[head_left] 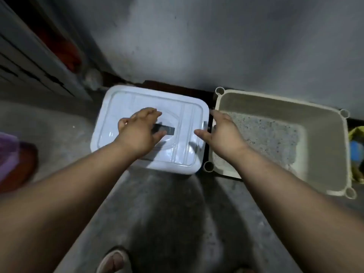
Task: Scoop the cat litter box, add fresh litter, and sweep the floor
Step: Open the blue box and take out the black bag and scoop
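litter box (319, 146) beside white bin (169, 170) — left hand (137, 133) seemingly on lid (122, 103)

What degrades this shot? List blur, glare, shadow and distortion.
Head view: dim light overall; the left hand and right hand are motion-blurred; soft glare sits on the white bin lid; the person's shadow darkens the floor below it; the wide-angle lens bends the litter box rim.

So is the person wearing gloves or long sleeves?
No. The left arm and the right arm are both bare as far up as the picture shows: no sleeves, no gloves, and no watch, bracelet or ring that I can see. The picture is a little blurry, so something tiny could be missed.
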Motion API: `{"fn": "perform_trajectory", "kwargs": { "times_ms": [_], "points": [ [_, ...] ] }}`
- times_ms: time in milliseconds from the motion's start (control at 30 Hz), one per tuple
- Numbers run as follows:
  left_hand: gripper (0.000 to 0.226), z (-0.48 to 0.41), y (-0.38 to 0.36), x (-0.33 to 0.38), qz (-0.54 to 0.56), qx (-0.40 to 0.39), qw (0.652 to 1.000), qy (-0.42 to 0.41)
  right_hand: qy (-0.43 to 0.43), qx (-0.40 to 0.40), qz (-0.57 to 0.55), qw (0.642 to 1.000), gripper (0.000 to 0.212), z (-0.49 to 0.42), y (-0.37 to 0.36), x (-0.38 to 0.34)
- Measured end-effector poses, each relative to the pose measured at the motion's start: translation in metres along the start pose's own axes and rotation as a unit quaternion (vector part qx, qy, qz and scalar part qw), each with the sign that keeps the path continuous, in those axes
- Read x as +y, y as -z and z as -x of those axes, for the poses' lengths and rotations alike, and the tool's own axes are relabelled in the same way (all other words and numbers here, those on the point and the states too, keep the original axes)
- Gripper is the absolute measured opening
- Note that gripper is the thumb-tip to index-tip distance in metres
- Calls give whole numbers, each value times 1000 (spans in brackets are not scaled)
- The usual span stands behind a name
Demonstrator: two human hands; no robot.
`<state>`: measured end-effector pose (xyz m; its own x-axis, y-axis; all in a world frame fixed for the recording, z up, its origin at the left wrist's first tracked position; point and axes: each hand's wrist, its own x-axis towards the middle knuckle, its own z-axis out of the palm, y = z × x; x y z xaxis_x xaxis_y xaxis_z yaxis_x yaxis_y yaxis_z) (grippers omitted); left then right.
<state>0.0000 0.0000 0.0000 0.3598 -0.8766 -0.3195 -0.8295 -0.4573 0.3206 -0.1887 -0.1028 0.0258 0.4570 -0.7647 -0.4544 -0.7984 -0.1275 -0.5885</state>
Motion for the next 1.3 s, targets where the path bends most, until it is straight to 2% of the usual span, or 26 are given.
{"fn": "perform_trajectory", "kwargs": {
  "times_ms": [100, 267, 400, 467, 600, 700, 800, 933, 1033, 1067, 1100, 1167, 1233, 1300],
  "points": [
    [62, -14, -30, -15, -15, 10, 1000, -24, 14, 29, 36, 999, 66, -22, -23, 17],
    [64, -32, -61, -46, -41, 50, 993, -100, 27, 78, 6, 997, 64, -50, -56, 37],
    [41, -43, -69, -55, -55, 81, 985, -144, 38, 103, 3, 994, 67, -59, -72, 44],
    [36, -46, -71, -58, -58, 85, 979, -174, 43, 110, 6, 993, 69, -62, -76, 46],
    [35, -46, -70, -62, -67, 89, 972, -209, 52, 92, 37, 994, 62, -65, -76, 48],
    [34, -46, -67, -60, -83, 79, 970, -213, 65, 77, 107, 989, 50, -60, -69, 47],
    [37, -48, -57, -58, -88, 65, 971, -215, 115, 85, 143, 979, 47, -48, -56, 35],
    [51, -57, -33, -47, -99, 46, 971, -214, 199, -15, 156, 967, 74, -27, -42, 10],
    [37, -69, -9, -36, -90, -11, 973, -213, 244, -124, 248, 929, 99, -15, -40, -4],
    [34, -72, -1, -32, -98, -41, 973, -207, 249, -135, 293, 913, 103, -13, -40, -7],
    [33, -75, 6, -29, -105, -64, 972, -201, 254, -124, 334, 899, 100, -12, -41, -10],
    [31, -83, 16, -24, -124, -84, 970, -191, 271, -52, 371, 886, 79, -13, -43, -16],
    [30, -90, 25, -20, -146, -92, 969, -178, 287, 15, 368, 884, 59, -16, -42, -22],
    [32, -91, 38, -12, -125, -92, 975, -159, 285, 51, 366, 885, 48, -20, -36, -29]
  ]
}}
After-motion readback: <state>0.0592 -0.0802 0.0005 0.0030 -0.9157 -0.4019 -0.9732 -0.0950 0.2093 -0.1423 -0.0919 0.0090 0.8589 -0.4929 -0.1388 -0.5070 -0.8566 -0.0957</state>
